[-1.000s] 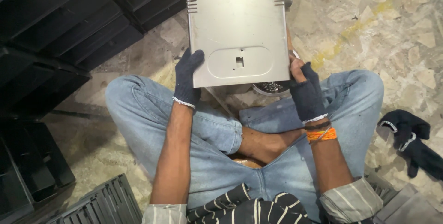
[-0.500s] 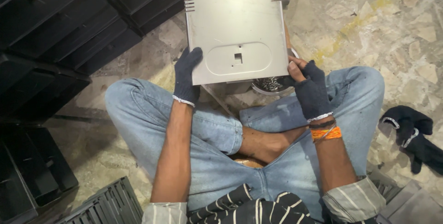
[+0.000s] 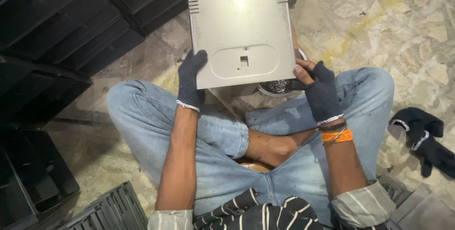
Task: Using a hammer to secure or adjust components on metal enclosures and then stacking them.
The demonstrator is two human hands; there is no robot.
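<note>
Between both hands — metal panel

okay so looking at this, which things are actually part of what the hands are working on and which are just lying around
In hand: metal panel, gripped at its near edge by the gloved left hand and right hand; a round metal part sits just beneath it.

Lying about: spare gloves on the floor, black trays, dark crate.
</note>
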